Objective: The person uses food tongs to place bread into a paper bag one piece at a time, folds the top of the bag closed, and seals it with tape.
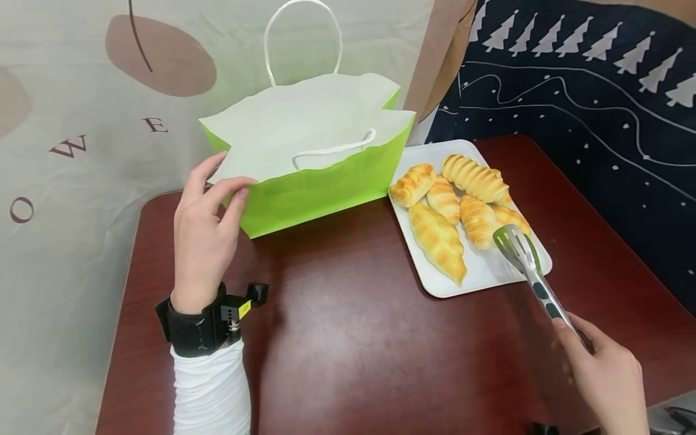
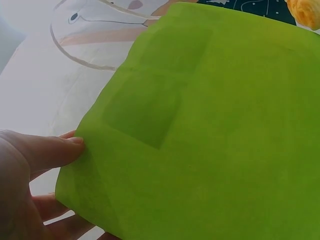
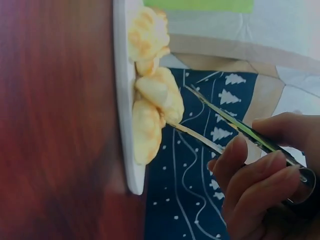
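My left hand [image 1: 203, 232] pinches the left corner of the rim of a green paper bag [image 1: 326, 202]. In the left wrist view the thumb [image 2: 55, 150] lies on the green outer face of the bag, with fingers partly hidden behind it. The bag stands upright, its white mouth spread wide. My right hand [image 1: 606, 368] grips metal serving tongs [image 1: 544, 293], their arms apart in the right wrist view. The tong heads are over the near right corner of a white tray [image 1: 489, 272], close to the bread rolls [image 1: 477, 222]. Nothing is between the tong arms [image 3: 227, 117].
Several baked rolls and pastries, among them a long pointed one [image 1: 437, 241], lie on the tray. White rope handles [image 1: 301, 3] rise from the bag. A dark brown table [image 1: 337, 338] carries everything. Patterned cloths hang behind, one navy with white trees [image 1: 573, 96].
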Motion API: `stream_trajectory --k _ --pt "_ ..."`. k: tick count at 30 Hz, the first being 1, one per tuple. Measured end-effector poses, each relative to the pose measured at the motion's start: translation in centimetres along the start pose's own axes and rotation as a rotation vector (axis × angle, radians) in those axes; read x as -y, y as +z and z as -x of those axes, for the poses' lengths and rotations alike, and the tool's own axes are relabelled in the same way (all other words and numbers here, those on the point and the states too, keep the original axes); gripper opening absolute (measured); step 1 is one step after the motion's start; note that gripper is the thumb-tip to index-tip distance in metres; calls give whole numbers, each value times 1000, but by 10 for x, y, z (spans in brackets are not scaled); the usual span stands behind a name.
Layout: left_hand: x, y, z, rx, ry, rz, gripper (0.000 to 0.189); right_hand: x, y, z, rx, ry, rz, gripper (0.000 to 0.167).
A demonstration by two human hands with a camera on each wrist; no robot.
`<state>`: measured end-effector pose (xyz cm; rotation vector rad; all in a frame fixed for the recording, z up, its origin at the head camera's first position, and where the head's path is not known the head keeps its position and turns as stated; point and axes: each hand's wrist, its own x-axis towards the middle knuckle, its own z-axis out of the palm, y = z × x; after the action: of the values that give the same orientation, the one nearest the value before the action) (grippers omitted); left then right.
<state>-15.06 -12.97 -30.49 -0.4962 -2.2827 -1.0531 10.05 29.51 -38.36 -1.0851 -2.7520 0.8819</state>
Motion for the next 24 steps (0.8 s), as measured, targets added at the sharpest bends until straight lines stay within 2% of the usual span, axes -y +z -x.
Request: stream_trajectory --k 4,10,19,24 --pt "-1 -1 0 0 -2 0 16 -4 4 -4 35 -6 4 58" --pt "-1 -1 1 10 3 6 17 -4 16 -11 70 -38 -92 52" --pt "-1 -2 1 19 8 14 17 8 30 -25 78 -79 -206 50" --pt "-2 -2 0 15 24 12 17 16 38 -32 55 -79 -206 53"
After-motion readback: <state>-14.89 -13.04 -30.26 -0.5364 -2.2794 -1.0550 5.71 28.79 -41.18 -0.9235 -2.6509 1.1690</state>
